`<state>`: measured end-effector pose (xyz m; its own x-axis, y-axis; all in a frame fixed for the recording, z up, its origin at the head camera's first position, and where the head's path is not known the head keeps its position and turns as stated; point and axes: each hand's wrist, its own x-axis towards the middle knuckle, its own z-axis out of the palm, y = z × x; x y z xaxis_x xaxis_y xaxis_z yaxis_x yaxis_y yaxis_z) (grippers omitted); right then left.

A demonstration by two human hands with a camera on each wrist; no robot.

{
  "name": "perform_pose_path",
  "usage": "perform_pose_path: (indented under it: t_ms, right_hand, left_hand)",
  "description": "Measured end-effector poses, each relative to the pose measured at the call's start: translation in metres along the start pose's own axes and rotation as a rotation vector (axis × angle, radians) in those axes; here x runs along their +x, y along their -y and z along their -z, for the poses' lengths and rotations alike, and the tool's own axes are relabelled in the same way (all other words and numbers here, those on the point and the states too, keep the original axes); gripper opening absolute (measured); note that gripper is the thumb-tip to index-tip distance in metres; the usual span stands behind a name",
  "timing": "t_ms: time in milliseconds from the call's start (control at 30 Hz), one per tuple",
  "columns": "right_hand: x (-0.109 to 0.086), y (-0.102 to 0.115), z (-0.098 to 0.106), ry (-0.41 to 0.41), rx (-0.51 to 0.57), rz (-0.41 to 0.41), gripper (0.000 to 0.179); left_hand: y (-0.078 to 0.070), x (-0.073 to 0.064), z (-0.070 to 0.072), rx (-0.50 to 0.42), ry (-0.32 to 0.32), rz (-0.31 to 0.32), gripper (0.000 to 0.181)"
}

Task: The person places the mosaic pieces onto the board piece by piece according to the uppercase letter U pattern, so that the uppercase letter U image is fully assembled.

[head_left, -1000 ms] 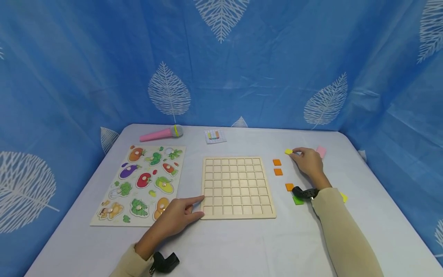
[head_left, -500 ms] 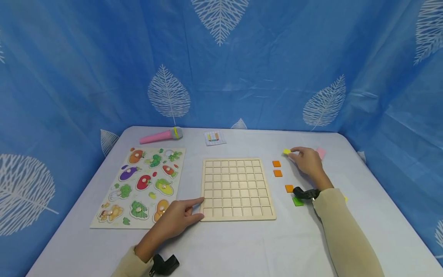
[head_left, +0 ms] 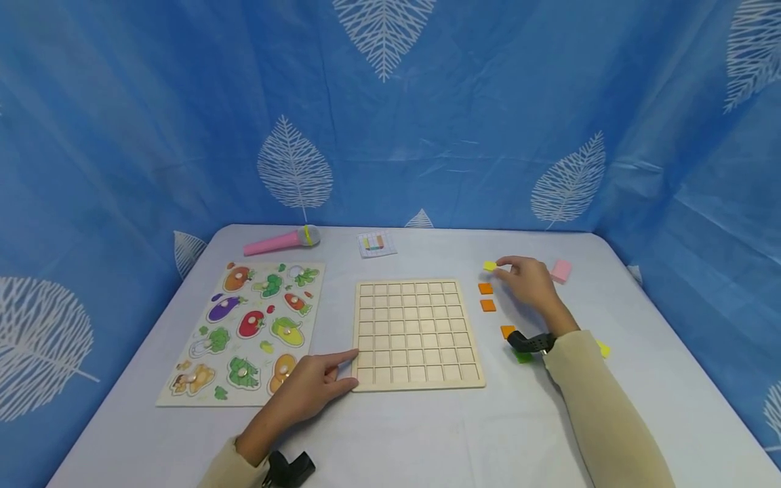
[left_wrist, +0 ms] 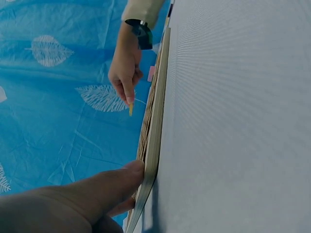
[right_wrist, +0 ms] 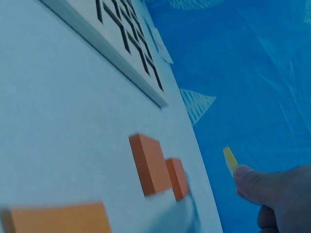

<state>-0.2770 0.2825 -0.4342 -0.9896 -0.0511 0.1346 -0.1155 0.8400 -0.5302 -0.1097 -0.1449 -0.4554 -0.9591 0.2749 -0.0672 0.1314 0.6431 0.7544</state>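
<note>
A yellow square tile (head_left: 490, 266) is pinched between the thumb and fingertips of my right hand (head_left: 529, 281), beyond the upper right corner of the wooden grid board (head_left: 415, 332). The right wrist view shows the tile (right_wrist: 230, 159) raised above the tabletop. My left hand (head_left: 311, 386) touches the board's left edge near its lower corner, with index finger and thumb extended. In the left wrist view the thumb (left_wrist: 116, 184) lies against the board's rim. Two orange tiles (head_left: 487, 306) lie right of the board, and another orange tile (head_left: 508, 332) sits nearer the right wrist.
A green tile (head_left: 523, 357) is partly hidden by the right wrist strap. Pink (head_left: 561, 271) and yellow (head_left: 603, 349) pieces lie farther right. At left is a vegetable puzzle board (head_left: 210, 396), with a pink toy microphone (head_left: 281, 242) behind it. A pattern card (head_left: 377, 245) lies at the back.
My right hand has moved left with the yellow tile, uncovering more of the pink piece. The left hand stays at the board's edge.
</note>
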Motion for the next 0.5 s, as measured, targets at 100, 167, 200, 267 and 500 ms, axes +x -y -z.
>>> perform_pose_path:
  t_ms: [100, 167, 200, 267, 500]
  right_hand:
    - [-0.002, 0.008, -0.004, 0.024, 0.012, 0.014, 0.034]
    - [-0.003, 0.015, -0.007, 0.036, 0.026, 0.025, 0.033]
    - [-0.004, 0.018, -0.008, 0.041, 0.032, 0.028, 0.032]
    - [-0.004, 0.026, -0.011, 0.049, 0.047, 0.048, 0.033]
    - [-0.007, 0.051, -0.023, 0.06, 0.062, 0.161, 0.032]
  left_hand:
    - [0.0, 0.0, 0.0, -0.003, 0.01, 0.01, 0.051]
    - [-0.001, -0.001, 0.0, -0.006, 0.016, 0.012, 0.051]
    - [-0.001, 0.0, 0.0, -0.006, 0.017, 0.01, 0.051]
    - [-0.001, 0.0, 0.0, -0.003, 0.014, 0.002, 0.051]
    - [-0.002, -0.001, 0.001, -0.006, 0.011, 0.011, 0.05]
